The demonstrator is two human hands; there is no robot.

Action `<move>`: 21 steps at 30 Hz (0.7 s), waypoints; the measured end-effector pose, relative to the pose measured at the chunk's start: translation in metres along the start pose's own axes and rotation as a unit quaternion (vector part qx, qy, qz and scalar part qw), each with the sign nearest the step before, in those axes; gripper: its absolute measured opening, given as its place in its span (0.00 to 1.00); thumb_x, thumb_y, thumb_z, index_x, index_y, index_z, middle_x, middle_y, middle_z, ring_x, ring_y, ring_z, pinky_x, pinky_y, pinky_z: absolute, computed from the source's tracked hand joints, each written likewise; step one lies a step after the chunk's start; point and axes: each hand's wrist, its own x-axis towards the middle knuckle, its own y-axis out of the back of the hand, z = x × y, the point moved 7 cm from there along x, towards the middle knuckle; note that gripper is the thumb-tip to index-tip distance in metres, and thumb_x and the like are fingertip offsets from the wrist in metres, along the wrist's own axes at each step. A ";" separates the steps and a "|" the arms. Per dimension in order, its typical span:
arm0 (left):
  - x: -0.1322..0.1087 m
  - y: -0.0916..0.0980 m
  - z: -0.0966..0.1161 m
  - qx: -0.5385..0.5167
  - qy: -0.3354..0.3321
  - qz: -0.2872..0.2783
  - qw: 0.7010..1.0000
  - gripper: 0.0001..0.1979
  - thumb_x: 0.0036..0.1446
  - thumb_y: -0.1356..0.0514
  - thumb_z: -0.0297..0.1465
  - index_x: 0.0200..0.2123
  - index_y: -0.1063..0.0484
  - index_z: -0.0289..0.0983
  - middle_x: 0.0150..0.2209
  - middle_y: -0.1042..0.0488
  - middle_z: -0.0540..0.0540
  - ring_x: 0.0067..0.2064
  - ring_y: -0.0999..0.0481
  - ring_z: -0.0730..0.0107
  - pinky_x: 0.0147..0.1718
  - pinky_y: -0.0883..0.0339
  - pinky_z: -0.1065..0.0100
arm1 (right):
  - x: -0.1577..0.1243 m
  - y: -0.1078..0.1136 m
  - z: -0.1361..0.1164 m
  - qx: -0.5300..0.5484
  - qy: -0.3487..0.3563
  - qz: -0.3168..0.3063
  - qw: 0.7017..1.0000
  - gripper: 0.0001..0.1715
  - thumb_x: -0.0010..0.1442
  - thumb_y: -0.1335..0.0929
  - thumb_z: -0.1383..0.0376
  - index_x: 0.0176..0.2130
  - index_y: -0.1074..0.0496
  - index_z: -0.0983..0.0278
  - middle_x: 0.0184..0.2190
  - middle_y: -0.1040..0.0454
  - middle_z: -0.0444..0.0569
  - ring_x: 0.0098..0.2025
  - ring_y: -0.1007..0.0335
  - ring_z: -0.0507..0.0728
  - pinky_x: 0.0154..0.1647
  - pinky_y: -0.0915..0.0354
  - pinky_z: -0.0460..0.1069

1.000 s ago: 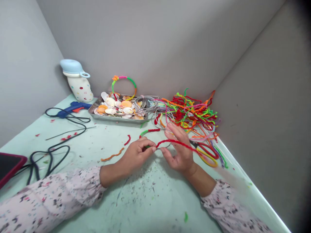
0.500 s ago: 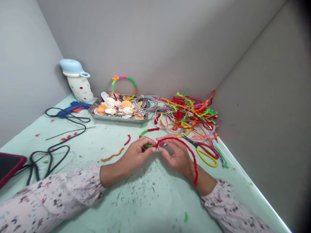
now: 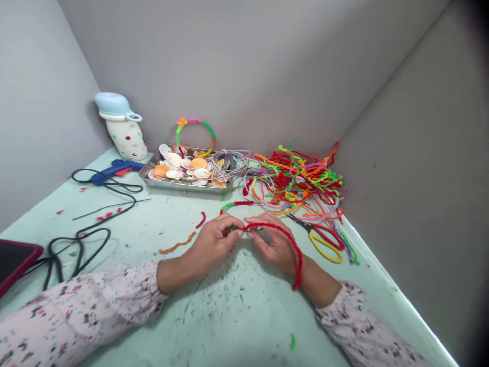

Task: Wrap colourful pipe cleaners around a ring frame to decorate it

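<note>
My left hand [image 3: 214,242] and my right hand [image 3: 273,244] meet over the pale green table [image 3: 229,316], fingertips pinched together. Between them runs a red pipe cleaner [image 3: 292,247], which arches over my right hand and hangs down past the wrist. A short green piece [image 3: 232,228] shows at my left fingertips where the red one joins it. Both hands are closed on this joined strand. Just behind them lies a green-and-red piece [image 3: 233,205].
A heap of coloured pipe cleaners [image 3: 298,181] and scissors with red and yellow handles [image 3: 323,239] lie to the right. Behind are a metal tray of shells [image 3: 183,173], a wrapped hoop [image 3: 194,132], a blue glue gun [image 3: 114,171] with black cord [image 3: 80,239], a white bottle [image 3: 122,127].
The red pipe cleaner's free end has swung from lying out to the right to curling over my right hand and wrist. My right fingers have closed in on the join.
</note>
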 end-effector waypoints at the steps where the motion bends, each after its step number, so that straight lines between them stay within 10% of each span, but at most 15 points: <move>1: 0.000 0.000 -0.001 -0.005 0.005 -0.001 1.000 0.06 0.57 0.44 0.31 0.34 0.28 0.35 0.21 0.34 0.55 0.20 0.36 0.78 0.21 0.42 0.75 | 0.000 0.000 0.000 0.003 0.002 0.002 1.000 0.16 0.61 0.33 0.67 0.50 0.31 0.59 0.39 0.23 0.50 0.41 0.27 0.58 0.42 0.30 0.55; 21: 0.000 -0.001 -0.001 0.019 -0.012 -0.031 0.999 0.09 0.62 0.47 0.34 0.42 0.32 0.37 0.20 0.36 0.55 0.22 0.37 0.75 0.22 0.44 0.74 | 0.003 0.003 0.001 0.038 -0.015 0.004 0.999 0.08 0.61 0.34 0.69 0.41 0.28 0.60 0.33 0.25 0.47 0.37 0.29 0.55 0.39 0.32 0.52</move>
